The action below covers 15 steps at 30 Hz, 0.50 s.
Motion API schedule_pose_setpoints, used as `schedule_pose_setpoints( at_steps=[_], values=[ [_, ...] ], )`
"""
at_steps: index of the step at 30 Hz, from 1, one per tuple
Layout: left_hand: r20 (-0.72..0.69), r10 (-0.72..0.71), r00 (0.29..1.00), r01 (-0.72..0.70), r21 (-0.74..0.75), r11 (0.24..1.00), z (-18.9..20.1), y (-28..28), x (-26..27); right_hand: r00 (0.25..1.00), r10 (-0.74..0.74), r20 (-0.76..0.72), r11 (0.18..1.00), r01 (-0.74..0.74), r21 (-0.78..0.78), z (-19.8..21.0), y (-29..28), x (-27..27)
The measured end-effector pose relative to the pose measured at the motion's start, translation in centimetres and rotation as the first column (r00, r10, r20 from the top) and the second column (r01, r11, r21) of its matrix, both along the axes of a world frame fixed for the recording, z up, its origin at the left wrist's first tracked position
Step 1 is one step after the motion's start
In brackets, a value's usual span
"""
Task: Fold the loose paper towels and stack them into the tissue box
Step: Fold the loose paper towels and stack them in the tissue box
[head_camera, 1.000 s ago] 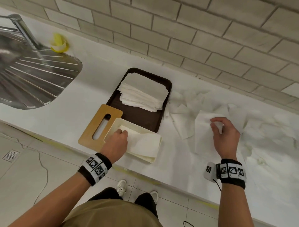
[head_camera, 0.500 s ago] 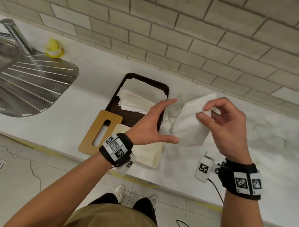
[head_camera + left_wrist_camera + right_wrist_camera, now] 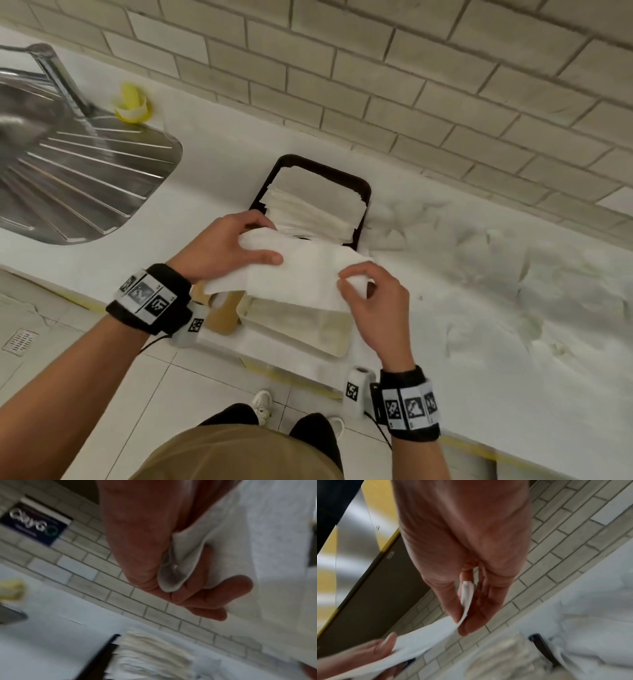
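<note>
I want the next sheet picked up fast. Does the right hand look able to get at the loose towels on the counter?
Probably not yet: the right hand and left hand both pinch a paper towel. The loose towels lie uncovered to its right.

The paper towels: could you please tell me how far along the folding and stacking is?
Done: some folded towels already lie in the tissue box. In hand: the left hand and right hand each pinch an end of one towel above the box. Left: loose towels on the counter; a stack sits on the tray.
</note>
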<state>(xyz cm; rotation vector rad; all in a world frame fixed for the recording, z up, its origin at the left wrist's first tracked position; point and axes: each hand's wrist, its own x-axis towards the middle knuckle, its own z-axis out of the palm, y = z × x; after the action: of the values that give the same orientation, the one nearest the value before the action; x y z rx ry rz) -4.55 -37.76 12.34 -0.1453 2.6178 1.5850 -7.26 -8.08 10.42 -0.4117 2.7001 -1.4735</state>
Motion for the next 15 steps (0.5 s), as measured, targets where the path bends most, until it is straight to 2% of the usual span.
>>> schedule_pose_setpoints(
  at_steps=[3,7,10,13,15],
  values=[
    [0.078,0.038,0.996,-0.026,-0.147,0.989,-1.2,-2.6,0.8,0.996,-0.004,0.091,0.979,-0.014,0.202,-4.4,-1.4,1.4],
    [0.068,0.049,0.996,-0.032,-0.233,0.972,-2.4,-4.0,1.7,0.994,0.013,0.11,0.819,-0.074,0.569,-8.7,-2.6,2.9],
    [0.031,0.027,0.999,-0.019,-0.212,0.977,-1.7,-4.0,2.2,0.985,0.049,0.163,0.746,-0.144,0.65,-9.3,-3.2,3.3],
    [0.038,-0.035,0.999,0.041,-0.161,0.986,0.2,-3.3,2.4,0.955,0.096,0.28,0.723,-0.261,0.64,-6.9,-2.7,3.2],
    [0.033,-0.074,0.997,0.078,-0.124,0.989,1.5,-2.7,2.3,0.978,0.087,0.188,0.757,-0.187,0.626,-4.0,-2.3,2.8]
  ],
)
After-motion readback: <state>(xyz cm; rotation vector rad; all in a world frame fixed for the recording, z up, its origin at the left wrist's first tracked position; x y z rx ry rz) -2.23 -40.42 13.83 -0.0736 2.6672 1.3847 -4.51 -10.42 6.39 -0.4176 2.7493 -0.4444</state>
